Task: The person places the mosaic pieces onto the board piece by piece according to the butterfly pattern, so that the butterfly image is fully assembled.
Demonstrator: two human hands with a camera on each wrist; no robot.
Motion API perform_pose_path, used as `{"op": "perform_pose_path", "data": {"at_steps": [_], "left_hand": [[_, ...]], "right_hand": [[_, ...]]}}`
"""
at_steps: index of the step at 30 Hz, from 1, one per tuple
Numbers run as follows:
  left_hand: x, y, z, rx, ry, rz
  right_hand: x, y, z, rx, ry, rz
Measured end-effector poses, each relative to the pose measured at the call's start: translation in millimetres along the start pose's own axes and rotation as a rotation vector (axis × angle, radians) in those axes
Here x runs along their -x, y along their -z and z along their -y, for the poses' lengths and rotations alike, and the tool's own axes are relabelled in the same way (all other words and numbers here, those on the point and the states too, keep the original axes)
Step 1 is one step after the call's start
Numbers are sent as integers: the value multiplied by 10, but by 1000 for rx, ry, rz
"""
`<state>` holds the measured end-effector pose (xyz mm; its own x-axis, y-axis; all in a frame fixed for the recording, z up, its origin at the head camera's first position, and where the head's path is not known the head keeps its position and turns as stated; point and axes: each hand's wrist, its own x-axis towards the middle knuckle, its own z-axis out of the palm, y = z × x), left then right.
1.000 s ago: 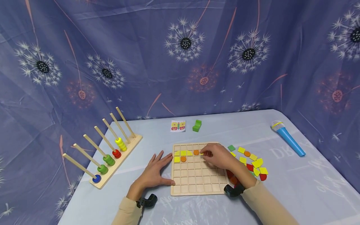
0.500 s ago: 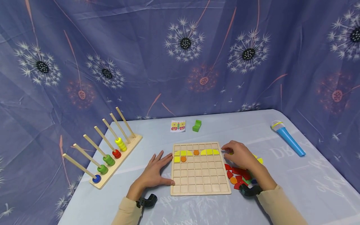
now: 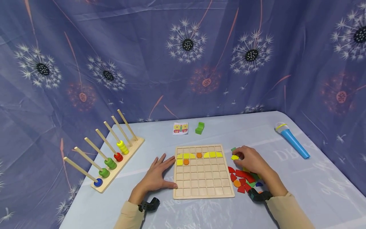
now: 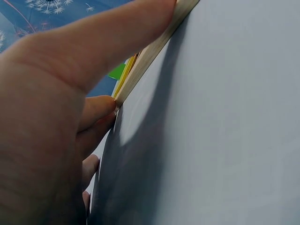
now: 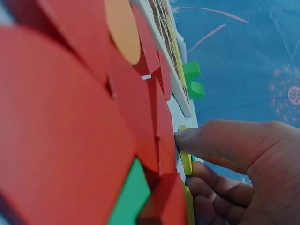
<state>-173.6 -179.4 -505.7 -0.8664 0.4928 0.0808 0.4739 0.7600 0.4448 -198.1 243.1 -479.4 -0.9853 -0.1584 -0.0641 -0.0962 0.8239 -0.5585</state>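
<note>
A wooden grid board [image 3: 198, 184] lies on the table. Several yellow tiles [image 3: 186, 156] and two orange round tiles [image 3: 199, 155] sit in its upper rows. My left hand [image 3: 156, 175] is spread flat beside the board, thumb and fingertips at its left edge; in the left wrist view the thumb [image 4: 108, 42] touches the wooden side. Beyond the board's right edge, my right hand [image 3: 251, 160] pinches a yellow tile [image 3: 234, 157] between thumb and fingers. The right wrist view shows the thumb [image 5: 211, 138] against this tile. Part of the loose pile is hidden under the right hand.
Red pieces [image 3: 244, 175], an orange disc [image 3: 237, 183] and green and blue pieces lie right of the board. Behind it are a butterfly picture card [image 3: 180, 128] and a green block [image 3: 199, 128]. A peg rack [image 3: 120, 165] stands left; a toy microphone [image 3: 293, 141] lies right.
My right hand has left the board's upper row, where yellow pieces now show at the right end, and moved right to a yellow tile beside the board. The left hand stays put.
</note>
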Motion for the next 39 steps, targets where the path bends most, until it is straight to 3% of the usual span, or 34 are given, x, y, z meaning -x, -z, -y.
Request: {"op": "perform_pose_path", "data": {"at_steps": [9,20,28,39], "left_hand": [[10,16,-7,18,-52,-23],[5,3,3,-3,-22,-2],[9,23,-7,6,-4,8],[9,20,-3,6,-4,11]], "right_hand": [[-3,0,76,-19,15,-23],[-79,-28,318,-42,147,-31],[-165,-137,487,-110,290,13],[-252,-322,769,-54,358,37]]}}
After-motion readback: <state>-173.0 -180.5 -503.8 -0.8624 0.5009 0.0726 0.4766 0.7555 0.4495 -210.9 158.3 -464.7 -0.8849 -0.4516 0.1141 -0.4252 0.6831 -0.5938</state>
